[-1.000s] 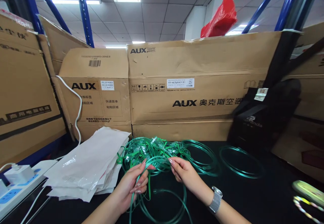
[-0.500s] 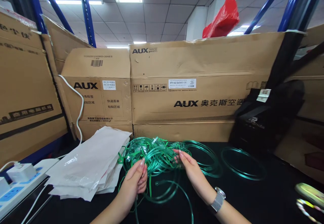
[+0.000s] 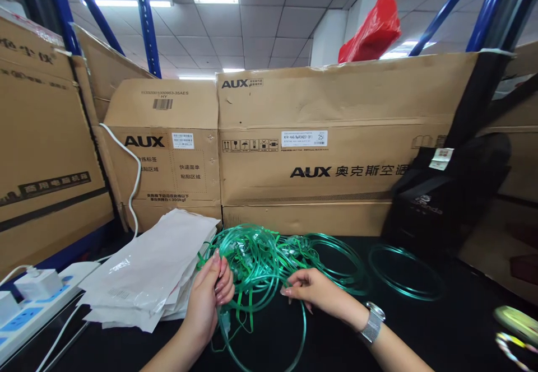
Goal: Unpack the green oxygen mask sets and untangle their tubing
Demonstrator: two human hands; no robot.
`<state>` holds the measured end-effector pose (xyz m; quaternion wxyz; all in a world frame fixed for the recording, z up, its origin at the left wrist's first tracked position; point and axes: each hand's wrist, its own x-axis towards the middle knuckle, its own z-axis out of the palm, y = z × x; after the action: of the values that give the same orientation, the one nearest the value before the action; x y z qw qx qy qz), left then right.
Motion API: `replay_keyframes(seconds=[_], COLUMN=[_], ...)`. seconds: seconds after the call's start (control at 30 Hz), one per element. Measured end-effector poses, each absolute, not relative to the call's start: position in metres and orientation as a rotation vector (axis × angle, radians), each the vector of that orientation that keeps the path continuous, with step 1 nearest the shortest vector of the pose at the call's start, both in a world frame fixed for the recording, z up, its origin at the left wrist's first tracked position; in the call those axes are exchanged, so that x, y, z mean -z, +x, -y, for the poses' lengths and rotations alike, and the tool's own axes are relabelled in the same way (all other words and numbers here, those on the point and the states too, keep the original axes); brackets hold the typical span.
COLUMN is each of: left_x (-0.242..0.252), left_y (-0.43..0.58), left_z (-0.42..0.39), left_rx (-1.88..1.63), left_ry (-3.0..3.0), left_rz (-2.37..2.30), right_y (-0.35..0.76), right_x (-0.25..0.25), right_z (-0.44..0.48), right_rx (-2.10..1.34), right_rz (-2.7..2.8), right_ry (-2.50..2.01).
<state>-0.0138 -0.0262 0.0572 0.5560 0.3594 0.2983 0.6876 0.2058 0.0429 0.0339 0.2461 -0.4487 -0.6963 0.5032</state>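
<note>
My left hand is closed around one side of a coil of clear green tubing, whose loops spread out to its right. Below, a single larger loop of the tubing droops over the black tabletop. My right hand, with a wristwatch on that arm, pinches the tubing at the coil's right side. Behind the hands lies a tangled heap of green tubing with clear fittings and thin green straps. Part of what is in the left fist is hidden by the fingers.
White plastic bags are stacked at the left, beside a power strip. More tubing coils and a separate tubing ring lie to the right. Cardboard boxes wall the back; a black bag leans at the right.
My left hand has shifted slightly left. The right hand has moved down and now pinches lower on the coil. The coil's loops have opened wider, and the loose tube now hangs as a larger loop.
</note>
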Motion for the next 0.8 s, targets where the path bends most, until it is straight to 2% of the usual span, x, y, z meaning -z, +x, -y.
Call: replay_keyframes(seconds=[0.1, 0.2, 0.3, 0.43, 0.63, 0.8], left_x=[-0.058, -0.059, -0.061, -0.061, -0.053, -0.042], left_y=[-0.015, -0.019, -0.024, -0.028, -0.018, -0.010], left_z=[0.026, 0.025, 0.025, 0.028, 0.031, 0.027], left_rx=[-1.628, -1.574, -1.410, -1.180, -0.913, -0.857], left_ry=[0.793, 0.710, 0.683, 0.757, 0.859, 0.852], left_rz=[-0.648, -0.511, -0.401, -0.367, -0.542, -0.688], right_y=[0.204, 0.204, 0.207, 0.214, 0.219, 0.217], right_x=[-0.031, -0.034, -0.041, -0.047, -0.058, -0.057], right_z=[-0.045, -0.049, -0.054, -0.057, -0.054, -0.050], right_rx=[-1.440, -1.294, -1.132, -1.077, -1.002, -0.955], right_rz=[1.884, 1.730, 1.534, 1.378, 1.265, 1.279], right_ry=[-1.192, -1.181, -1.119, -1.062, -0.994, -0.970])
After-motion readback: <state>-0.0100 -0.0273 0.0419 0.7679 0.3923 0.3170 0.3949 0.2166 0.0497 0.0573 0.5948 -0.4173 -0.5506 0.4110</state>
